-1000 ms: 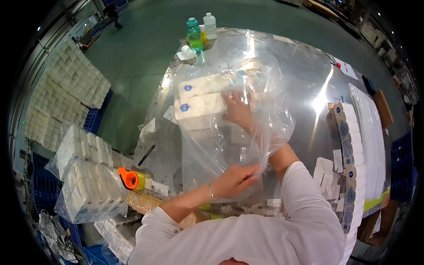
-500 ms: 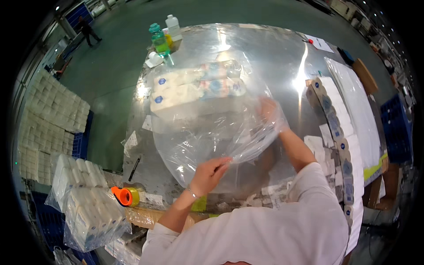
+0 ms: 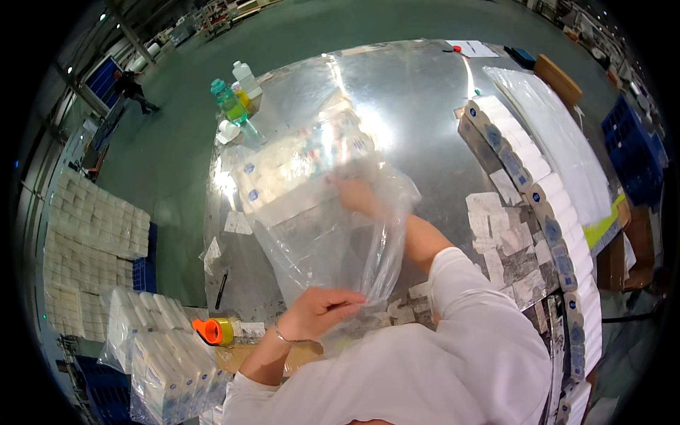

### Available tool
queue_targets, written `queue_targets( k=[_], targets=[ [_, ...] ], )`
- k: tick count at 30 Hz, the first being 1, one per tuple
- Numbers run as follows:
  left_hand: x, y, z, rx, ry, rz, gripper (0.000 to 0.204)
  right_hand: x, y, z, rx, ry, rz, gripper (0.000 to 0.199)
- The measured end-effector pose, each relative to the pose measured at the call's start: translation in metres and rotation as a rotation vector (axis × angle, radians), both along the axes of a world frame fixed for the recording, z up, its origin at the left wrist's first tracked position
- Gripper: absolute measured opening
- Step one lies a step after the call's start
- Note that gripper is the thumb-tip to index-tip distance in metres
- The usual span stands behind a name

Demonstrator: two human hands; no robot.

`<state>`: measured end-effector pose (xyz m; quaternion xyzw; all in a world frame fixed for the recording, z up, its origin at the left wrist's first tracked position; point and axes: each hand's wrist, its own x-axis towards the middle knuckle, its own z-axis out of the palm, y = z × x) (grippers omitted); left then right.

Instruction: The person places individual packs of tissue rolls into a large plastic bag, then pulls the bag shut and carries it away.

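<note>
On the metal table lies a large clear plastic bag (image 3: 315,244) with white toilet roll packs (image 3: 287,170) inside its far end. The packs lie in rows and carry blue marks. My left hand (image 3: 315,312) is closed on the near edge of the plastic bag, thumb and fingers pinched together. My right hand (image 3: 360,198) reaches forward at the near side of the packs, its fingers stretched toward them. Film around the right wrist and some blur partly veil its fingers. Loose folds of the bag hang beside the right forearm.
An orange tape dispenser (image 3: 212,331) and a black pen (image 3: 222,290) lie at left. Bottles (image 3: 228,101) stand at the far left corner. A long row of toilet rolls (image 3: 545,205) and a stack of plastic sheets (image 3: 549,134) line the right side. Bagged packs (image 3: 170,361) sit lower left.
My right hand has left the bag's right side and moved left to the packs. My left hand has drawn the bag's edge nearer to me. The packs now lie more tilted.
</note>
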<state>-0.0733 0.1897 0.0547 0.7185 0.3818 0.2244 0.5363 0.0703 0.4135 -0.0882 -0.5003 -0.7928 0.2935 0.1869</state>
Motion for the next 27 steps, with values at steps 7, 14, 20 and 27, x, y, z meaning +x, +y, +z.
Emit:
queue_targets(
  k=[7, 14, 20, 27],
  targets=[
    [0.008, 0.009, -0.083, -0.055, 0.44, 0.039, 0.025, 0.184, -0.018, -0.099, 0.248, -0.29, -0.49, 0.041],
    [0.024, 0.086, -0.102, 0.059, 0.951, -0.404, 0.034, 0.336, -0.141, -0.014, -0.317, -0.29, -0.332, 0.04],
    [0.188, 0.147, -0.064, 0.171, 0.365, -0.226, 0.039, 0.497, -0.043, 0.024, 0.249, -0.198, -1.022, 0.052],
    [0.315, 0.234, -0.126, -0.189, -0.095, 0.034, 0.05, 0.515, 0.09, -0.001, -0.016, -0.283, -0.954, 0.101]
  ],
)
